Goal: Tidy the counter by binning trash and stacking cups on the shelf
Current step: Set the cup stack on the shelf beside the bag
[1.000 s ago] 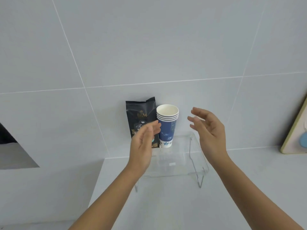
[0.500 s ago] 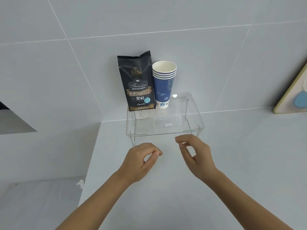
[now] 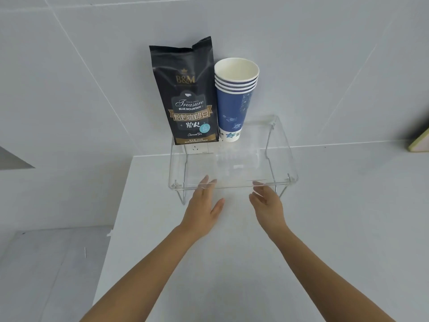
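Stacked cups [image 3: 234, 101] on clear shelf [image 3: 287, 163], beside coffee bag [image 3: 188, 96].
Left hand [image 3: 204, 212] and right hand [image 3: 269, 210] at shelf's front edge; both grips apart, empty.

On the shelf [image 3: 282, 159] (at its back), 4 nested cups [image 3: 234, 98] stand right of the coffee bag [image 3: 185, 94].

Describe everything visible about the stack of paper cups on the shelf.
The stack of paper cups looks like four nested blue cups with white rims, a white inside and a white printed band at the base. It stands upright, mouth up, at the back of the clear shelf, close beside the black coffee bag. Neither hand touches it.
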